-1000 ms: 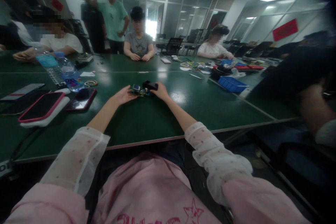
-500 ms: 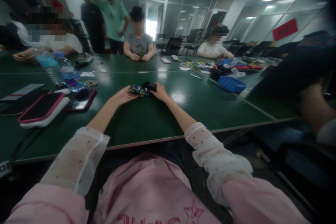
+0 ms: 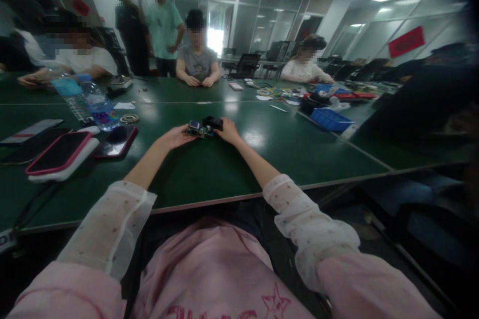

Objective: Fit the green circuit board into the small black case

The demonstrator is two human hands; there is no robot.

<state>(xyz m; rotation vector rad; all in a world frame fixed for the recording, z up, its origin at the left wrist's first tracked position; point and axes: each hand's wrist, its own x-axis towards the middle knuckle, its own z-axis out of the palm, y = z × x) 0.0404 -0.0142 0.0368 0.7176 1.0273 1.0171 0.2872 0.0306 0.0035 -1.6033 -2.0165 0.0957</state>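
Note:
Over the green tabletop, my left hand (image 3: pixel 177 136) grips the left end of a small circuit board (image 3: pixel 203 133) that carries a little square grey-white screen (image 3: pixel 194 124). My right hand (image 3: pixel 229 132) is closed on a black boxy part (image 3: pixel 213 123) at the board's right end. The two pieces sit right against each other; whether they are joined is too small to tell. My fingertips under the board are partly hidden.
Left of my hands are phones (image 3: pixel 59 152), another phone (image 3: pixel 117 141), water bottles (image 3: pixel 98 104) and a coiled cable (image 3: pixel 129 118). A blue tray (image 3: pixel 331 119) and clutter stand at right. People sit across the green table (image 3: pixel 299 152).
My left hand's fingers have drawn in a little closer round the board. My right hand looks unmoved. The bare arm of a person at the far right has pulled back.

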